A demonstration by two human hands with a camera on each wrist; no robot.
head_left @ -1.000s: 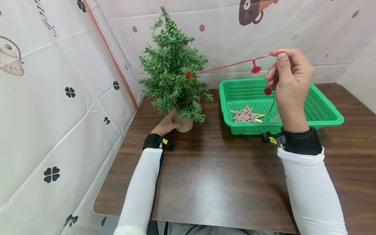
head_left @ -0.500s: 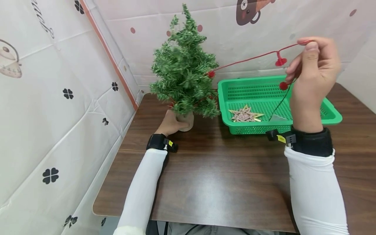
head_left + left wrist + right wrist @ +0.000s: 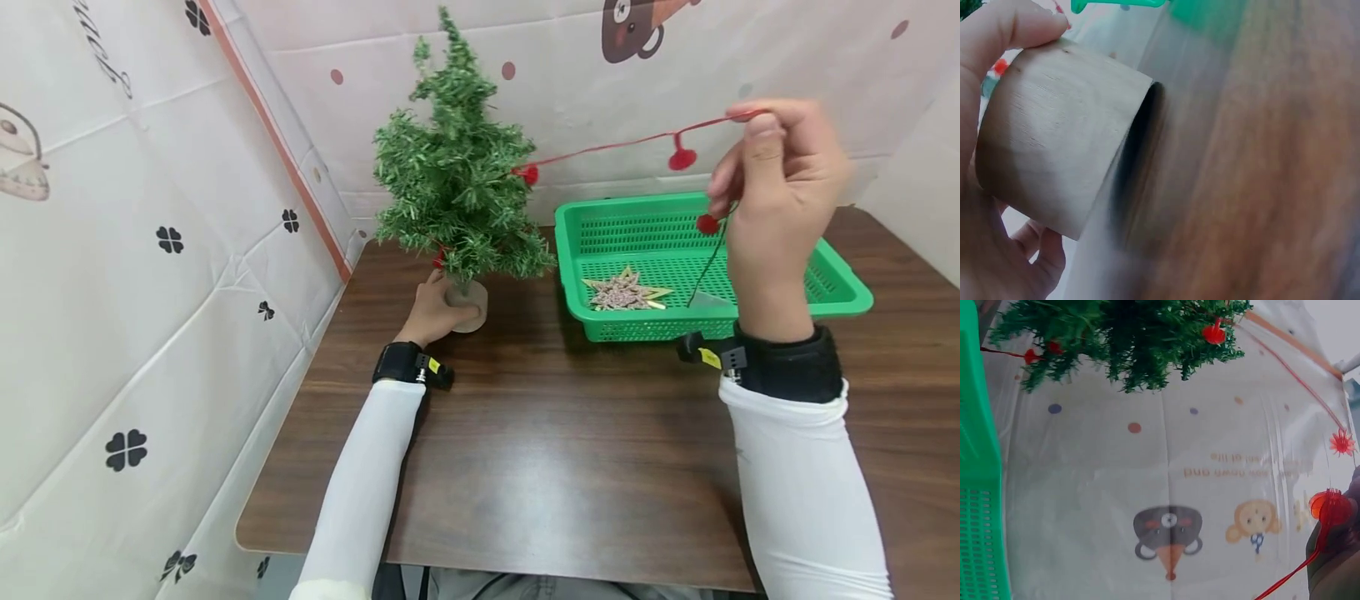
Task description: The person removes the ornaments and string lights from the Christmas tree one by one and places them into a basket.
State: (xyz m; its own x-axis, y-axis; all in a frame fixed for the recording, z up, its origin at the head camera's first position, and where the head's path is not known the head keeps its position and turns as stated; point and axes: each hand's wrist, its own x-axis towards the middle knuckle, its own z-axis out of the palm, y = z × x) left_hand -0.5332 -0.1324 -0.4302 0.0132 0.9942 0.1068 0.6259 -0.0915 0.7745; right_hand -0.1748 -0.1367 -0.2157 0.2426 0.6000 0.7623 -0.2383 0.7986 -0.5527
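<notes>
1. Garland of red ornaments (image 3: 682,159) stretched across the upper right of the head view, from the artificial Christmas tree (image 3: 459,167) to your right hand (image 3: 787,187).
2. You pinched its red cord between the thumb and fingers of that hand; one ornament hung just below them.
3. Your left hand (image 3: 431,315), left of centre, gripped the tree's wooden base (image 3: 472,307), thumb and fingers around it in the left wrist view. Whether the base touched the table (image 3: 487,467) was unclear.
4. The tree filled the upper part left of centre, with red ornaments also among its lower branches.
5. A green plastic basket (image 3: 630,332) sat right of centre, partly hidden by your right hand and wrist, with a star ornament (image 3: 625,292) in its left part.
</notes>
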